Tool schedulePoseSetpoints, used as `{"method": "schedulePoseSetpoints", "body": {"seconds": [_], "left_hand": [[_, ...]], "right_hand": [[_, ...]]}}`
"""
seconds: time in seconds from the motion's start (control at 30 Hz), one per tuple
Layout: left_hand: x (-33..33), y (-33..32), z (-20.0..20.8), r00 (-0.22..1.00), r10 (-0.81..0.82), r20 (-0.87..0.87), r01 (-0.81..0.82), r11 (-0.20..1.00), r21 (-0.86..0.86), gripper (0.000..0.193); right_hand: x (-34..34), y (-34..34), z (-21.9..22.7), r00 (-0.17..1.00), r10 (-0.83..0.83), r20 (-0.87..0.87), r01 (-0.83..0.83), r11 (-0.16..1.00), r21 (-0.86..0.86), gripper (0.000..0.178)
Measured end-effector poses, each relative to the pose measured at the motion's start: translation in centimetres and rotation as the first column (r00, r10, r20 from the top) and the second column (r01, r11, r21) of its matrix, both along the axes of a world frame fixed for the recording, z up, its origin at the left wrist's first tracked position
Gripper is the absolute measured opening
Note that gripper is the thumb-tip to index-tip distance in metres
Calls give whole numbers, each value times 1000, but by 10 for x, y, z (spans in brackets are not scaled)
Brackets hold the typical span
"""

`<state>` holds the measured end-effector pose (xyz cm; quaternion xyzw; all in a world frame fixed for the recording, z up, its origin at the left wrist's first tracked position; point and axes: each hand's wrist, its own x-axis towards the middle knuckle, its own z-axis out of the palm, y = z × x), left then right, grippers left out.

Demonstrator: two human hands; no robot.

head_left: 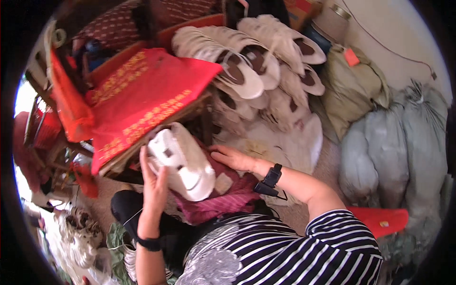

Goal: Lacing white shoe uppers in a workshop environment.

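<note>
While the person sits with maroon cloth [216,205] over the lap, a white shoe [183,164] lies on it, near the middle of the scene, its rounded near end pointing toward the body and its far end beside the table [191,108]. The left hand [155,183] is at the shoe's left side, with its thumb set apart from its fingers; the fingers are partly lost along the shoe's edge, so I cannot tell whether it grips or only touches. To the right of the shoe, the right hand [233,157] is spread, palm down, on the maroon cloth, holding nothing that shows. A black device [271,176] is strapped to the right wrist, and a black band [149,244] circles the left. Red cloth [142,92] with yellow print covers the table, on the far left. Beyond the hands, stacks of white shoes [247,84] lean together. Farther right are an olive sack [352,90] and tall grey bags [387,147], with a red sheet [380,221] nearer on the right.
</note>
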<state>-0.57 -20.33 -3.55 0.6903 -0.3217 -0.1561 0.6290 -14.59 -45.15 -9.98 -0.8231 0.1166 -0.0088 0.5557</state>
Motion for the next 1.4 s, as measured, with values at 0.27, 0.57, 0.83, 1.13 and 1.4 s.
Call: {"method": "schedulePoseSetpoints", "body": {"seconds": [0.27,0.57,0.83,1.13,1.4], "left_hand": [[-5,5,61,898,-76,432,-138,886,443,56],[-64,-26,164,444,-767,-464,588,640,-495,41],[-55,-21,187,256,-843,-473,706,498,-504,33],[-64,-8,186,414,-771,-484,417,633,-652,31],[-52,9,216,690,-715,-114,359,475,-804,43]], "right_hand": [[-193,-85,-219,888,-316,-334,121,861,-493,33],[-164,-117,-274,594,-747,-300,711,661,-240,32],[-141,-99,-292,571,-763,-301,654,645,-395,29],[-158,-128,-312,920,88,-381,-352,613,-708,54],[-108,-100,-234,806,-142,-575,471,742,477,36]]}}
